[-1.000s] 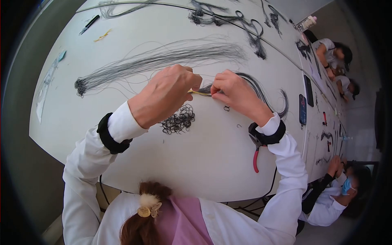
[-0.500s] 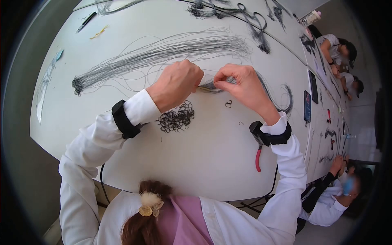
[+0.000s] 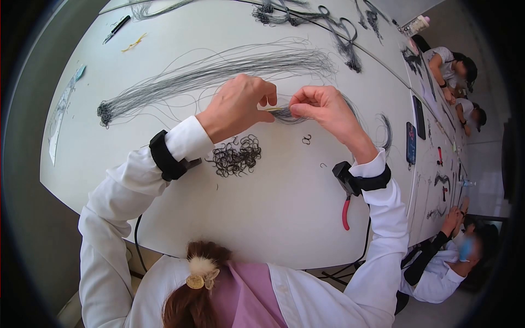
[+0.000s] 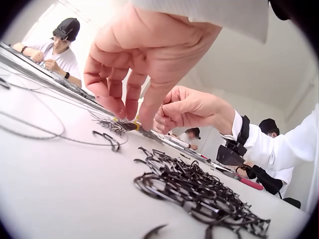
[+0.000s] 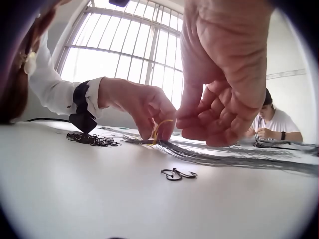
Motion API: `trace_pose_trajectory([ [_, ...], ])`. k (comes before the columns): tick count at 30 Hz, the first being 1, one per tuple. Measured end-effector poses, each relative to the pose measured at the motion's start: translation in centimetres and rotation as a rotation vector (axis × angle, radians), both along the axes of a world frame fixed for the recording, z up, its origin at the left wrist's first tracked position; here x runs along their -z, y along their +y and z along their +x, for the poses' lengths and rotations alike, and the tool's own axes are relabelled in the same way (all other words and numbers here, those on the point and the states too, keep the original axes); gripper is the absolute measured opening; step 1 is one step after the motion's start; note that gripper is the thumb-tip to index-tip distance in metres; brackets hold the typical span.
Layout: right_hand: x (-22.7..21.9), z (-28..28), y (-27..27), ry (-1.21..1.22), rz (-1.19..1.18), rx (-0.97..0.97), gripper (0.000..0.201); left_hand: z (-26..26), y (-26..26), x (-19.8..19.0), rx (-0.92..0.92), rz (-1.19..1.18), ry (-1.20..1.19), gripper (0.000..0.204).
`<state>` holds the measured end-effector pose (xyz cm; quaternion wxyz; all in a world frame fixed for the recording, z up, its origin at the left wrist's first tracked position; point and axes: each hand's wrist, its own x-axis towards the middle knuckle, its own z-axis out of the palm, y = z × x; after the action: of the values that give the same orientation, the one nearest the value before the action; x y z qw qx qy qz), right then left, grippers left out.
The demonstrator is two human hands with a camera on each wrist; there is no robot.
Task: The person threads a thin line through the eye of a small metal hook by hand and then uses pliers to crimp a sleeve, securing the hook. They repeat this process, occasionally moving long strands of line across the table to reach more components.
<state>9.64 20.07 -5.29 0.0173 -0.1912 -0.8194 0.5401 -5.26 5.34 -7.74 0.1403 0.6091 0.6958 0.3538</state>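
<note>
My left hand [image 3: 235,106] straddles a bundle of thin grey fishing line [image 5: 214,157], thumb on one side and fingertips on the other, close over the table. A yellow tie [image 5: 156,133] goes round the bundle between these fingers. Facing it, my right hand [image 3: 331,115] has its fingers curled, thumb tip against the index finger. In the right wrist view the free end of the tie runs up to that pinch. A pile of black fish hooks [image 3: 238,156] lies below the left hand, and a few loose hooks [image 5: 178,174] lie below the right.
A longer bundle of line with hooks [image 3: 219,74] stretches behind my hands. Red-handled pliers [image 3: 346,212] lie by my right wrist. A pen [image 3: 116,29] and a yellow strip [image 3: 134,42] are at the far left, phones [image 3: 411,142] at the right. Other people sit along the tables.
My left thumb and fingers have spread apart around the bundle, uncovering part of the yellow tie. The right hand has shifted slightly to the right. The head view has tilted a little.
</note>
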Motion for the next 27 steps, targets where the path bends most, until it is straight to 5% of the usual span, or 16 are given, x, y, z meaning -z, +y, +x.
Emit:
trace_pose_trajectory([
  [10,-0.04,-0.16,-0.17,-0.009,0.000,0.005,0.012,0.21,0.71,-0.27,0.023,-0.053,-0.081,0.010],
  [15,-0.10,0.20,0.22,-0.062,0.292,0.054,0.013,-0.08,0.70,-0.10,-0.011,-0.067,-0.107,0.010],
  [27,-0.85,0.04,-0.75,-0.023,0.367,0.033,0.014,-0.56,0.67,-0.09,-0.028,-0.099,-0.170,0.010],
])
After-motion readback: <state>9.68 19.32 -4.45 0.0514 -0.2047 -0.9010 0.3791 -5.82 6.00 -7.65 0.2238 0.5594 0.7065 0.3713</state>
